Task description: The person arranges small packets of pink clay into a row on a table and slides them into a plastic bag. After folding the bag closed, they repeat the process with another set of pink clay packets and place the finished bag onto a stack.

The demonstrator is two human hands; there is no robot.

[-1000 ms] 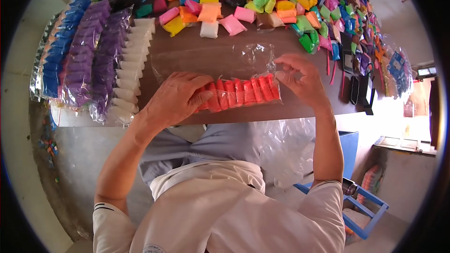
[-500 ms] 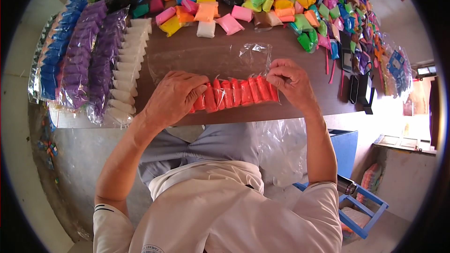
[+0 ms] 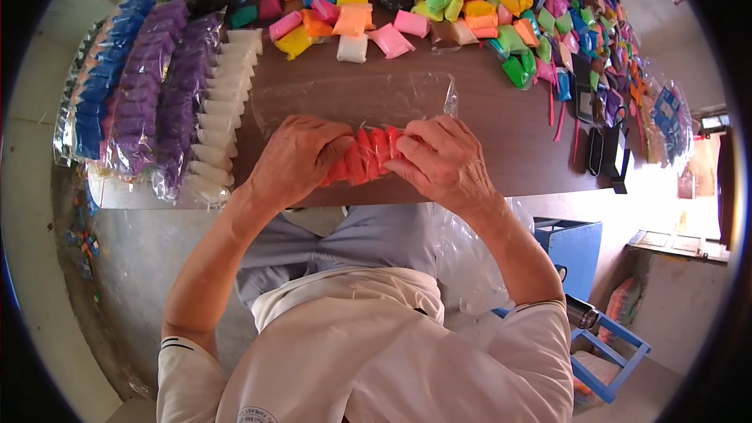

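A row of small red packets (image 3: 368,155) lies near the table's front edge, in or under a clear plastic bag (image 3: 352,98) that spreads flat behind it. My left hand (image 3: 300,158) is closed over the row's left end, thumb toward the middle. Closed round the right end is my right hand (image 3: 442,158), with its thumb at the front and fingers on top. Only the middle packets show between the hands; both ends are covered.
Bagged rows of white packets (image 3: 223,110), purple packets (image 3: 141,86) and blue packets (image 3: 98,78) stand at the left. A heap of many-coloured packets (image 3: 439,4) covers the back and right. A black case (image 3: 607,153) sits near the right edge. A blue stool (image 3: 603,352) stands on the floor.
My right hand has moved left from the bag's right corner and now wraps the row's right end. The visible stretch of red packets is shorter. My left hand stays at the left end.
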